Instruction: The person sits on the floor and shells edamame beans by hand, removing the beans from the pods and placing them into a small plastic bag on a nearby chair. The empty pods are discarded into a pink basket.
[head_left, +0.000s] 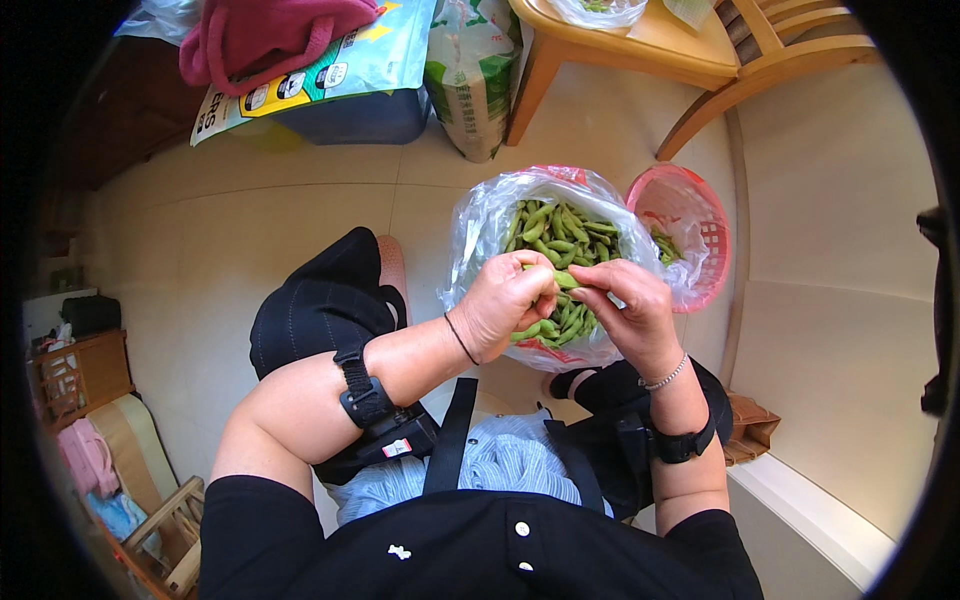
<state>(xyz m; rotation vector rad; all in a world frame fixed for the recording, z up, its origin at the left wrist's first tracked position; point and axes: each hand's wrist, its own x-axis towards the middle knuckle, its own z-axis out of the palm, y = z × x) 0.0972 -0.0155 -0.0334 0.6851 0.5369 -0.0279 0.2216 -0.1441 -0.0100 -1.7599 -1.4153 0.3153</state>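
Observation:
Between my two hands is a green soybean pod (564, 280), held above an open plastic bag (480, 217) full of green pods (559, 232). My left hand (514, 300) is curled around the pod's left end, with its fingers mostly folded. The thumb and fingertips of my right hand (630, 304) pinch the pod's right end. Part of the pod is hidden by my left fingers. To the right of the bag stands a pink plastic basket (716, 225), lined with a thin bag and holding some green bits.
Beyond the bag stand a wooden chair (637, 52) with a plastic bag on its seat, a printed sack (472, 97) and a blue-grey bin (352, 124) under a flat printed package. A white wall (832, 217) runs along the right. A brown paper bag (750, 427) lies beside my right leg.

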